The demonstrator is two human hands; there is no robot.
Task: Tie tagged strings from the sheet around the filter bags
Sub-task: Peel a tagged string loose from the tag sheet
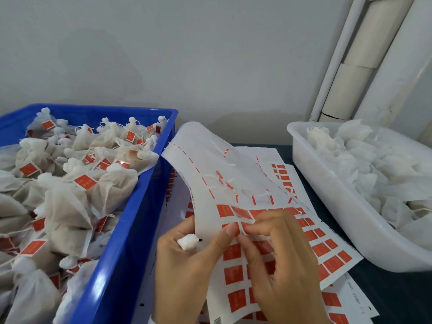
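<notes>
Both hands meet over the sheet [233, 272], low centre of my view. Left hand [187, 260]: fingers curled round a white gathered filter bag neck [187, 241], which pokes out between thumb and forefinger, while the thumb presses the sheet's left edge. Right hand [280, 265]: thumb and forefinger pinch at a red tag [243, 226] in the sheet's second row of tags (I cannot tell whether the tag has lifted free). The two hands are close together, fingertips nearly touching.

The sheet curls upward away from the hands; its upper part holds empty slots with loose white strings [224, 181] and red slivers. More tag sheets [332, 253] lie stacked beneath it on the dark table [397, 291].

Blue crate [131, 230], just left of the hands: heaped with tied filter bags [70, 195], each with a knotted top and a red tag on a string.

White tub [327, 188], right, apart from the hands: holds white bags without tags [364, 155], loosely piled.

Pale wall behind; white pipes [364, 54] run up its right side.
</notes>
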